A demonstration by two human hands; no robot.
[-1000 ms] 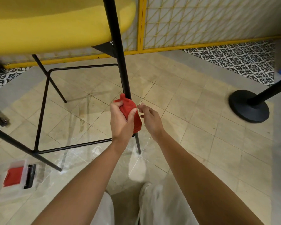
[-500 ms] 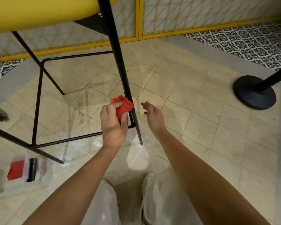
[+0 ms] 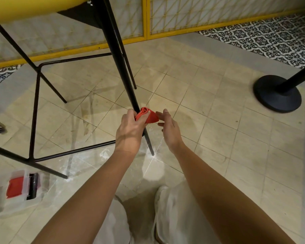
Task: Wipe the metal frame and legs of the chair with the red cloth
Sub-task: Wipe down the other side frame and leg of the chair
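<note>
Head view: at the near left a clear plastic box (image 3: 16,189) lies on the tiled floor (image 3: 218,138) with something red inside, set aside but within reach. To its right the chair's black footrest rail (image 3: 33,110) forms 1 loop joining the legs beneath the yellow seat (image 3: 25,7). At centre the left hand (image 3: 130,131) curls its fingers and thumb round the red cloth (image 3: 149,116), bunching it against the near leg (image 3: 121,67) low down, above the foot. That clamp likely keeps the fabric wrapped on the thin tube, so that 1 slide cleans every side. Just right, the right hand (image 3: 169,129) hovers with fingers loosely apart, holding nothing, its thumb just beside the cloth; whether it touches cannot be told. It seems placed to tuck or steady the fold. Far right stands a black stanchion base (image 3: 276,94), well apart.
</note>
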